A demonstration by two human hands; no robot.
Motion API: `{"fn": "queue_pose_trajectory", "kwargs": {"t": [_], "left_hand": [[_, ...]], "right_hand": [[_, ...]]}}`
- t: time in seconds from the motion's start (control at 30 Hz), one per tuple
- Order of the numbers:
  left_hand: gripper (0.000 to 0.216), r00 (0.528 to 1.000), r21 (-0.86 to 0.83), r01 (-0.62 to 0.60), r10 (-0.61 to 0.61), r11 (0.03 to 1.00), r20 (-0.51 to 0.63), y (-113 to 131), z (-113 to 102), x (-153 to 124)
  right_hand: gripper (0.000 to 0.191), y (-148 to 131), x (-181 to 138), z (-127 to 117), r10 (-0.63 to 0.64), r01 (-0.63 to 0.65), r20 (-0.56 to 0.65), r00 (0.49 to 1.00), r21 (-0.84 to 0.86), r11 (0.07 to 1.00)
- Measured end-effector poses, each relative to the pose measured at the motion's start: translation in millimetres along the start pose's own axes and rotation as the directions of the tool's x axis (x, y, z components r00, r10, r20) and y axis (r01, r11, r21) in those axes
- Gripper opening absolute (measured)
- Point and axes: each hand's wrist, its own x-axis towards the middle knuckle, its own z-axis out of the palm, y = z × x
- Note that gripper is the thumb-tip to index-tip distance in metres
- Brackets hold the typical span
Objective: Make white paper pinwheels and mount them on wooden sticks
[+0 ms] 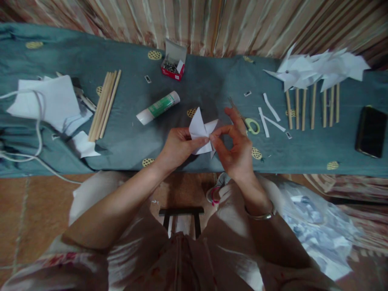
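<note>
Both hands meet over the near edge of a teal-covered table (121, 133). My left hand (177, 146) pinches the folded white paper pinwheel (200, 131) from the left, fingers closed on its centre. From the right, my right hand (236, 147) pinches the same centre with thumb and forefinger, the other fingers raised. The paper's pointed flaps stick up and out between the hands.
A glue stick (158, 107) lies left of the hands, with a red box of pins (173, 64) behind it. Wooden sticks (104, 104) and white paper sheets (51, 101) are at left. Green-handled scissors (251, 124), paper strips (268, 117), finished pinwheels on sticks (315, 81) and a black phone (371, 131) are at right.
</note>
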Motion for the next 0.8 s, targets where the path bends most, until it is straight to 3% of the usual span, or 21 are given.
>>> {"fn": "queue_pose_trajectory", "kwargs": {"t": [0.8], "left_hand": [[0.008,1.0,0.02,-0.013,0.014,1.0,-0.015,-1.9,-0.7,2.1]], "right_hand": [[0.002,-0.4,-0.6,0.6,-0.013,0.013,0.001,1.0,-0.032,0.999]]}}
